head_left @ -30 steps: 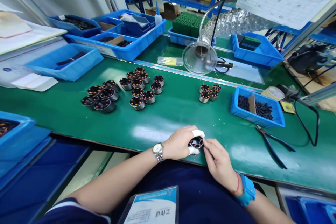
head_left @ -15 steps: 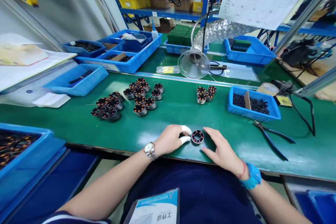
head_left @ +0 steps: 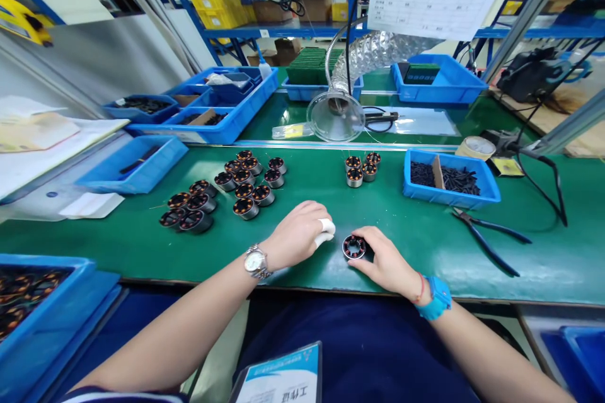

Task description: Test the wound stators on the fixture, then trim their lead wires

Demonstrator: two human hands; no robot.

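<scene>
My right hand (head_left: 385, 258) has its thumb and fingers closed round the side of a motor stator (head_left: 347, 256), a metal ring with dark copper windings inside, resting on the green bench mat. Just left of it is my left hand (head_left: 300, 230), apart from the stator, with white covers on thumb and forefinger. Those two fingertips are pinched together; whether anything thin is between them cannot be made out. Beyond the hands stand several more stators (head_left: 246, 208) in a group at left centre, others (head_left: 195, 221) farther left, and a small cluster (head_left: 354, 177) behind the held one.
A blue bin (head_left: 451, 200) of short black tubes and cutting pliers (head_left: 491, 245) lie to the right. A clear extraction hood (head_left: 336, 119) hangs over the back. Blue trays (head_left: 222, 129) line the back left, and a blue bin of stators (head_left: 80, 267) stands at near left.
My right hand has closed on the stator, having been apart from it. My left hand has drawn away to the left, its fingertips coming together. The view has shifted slightly.
</scene>
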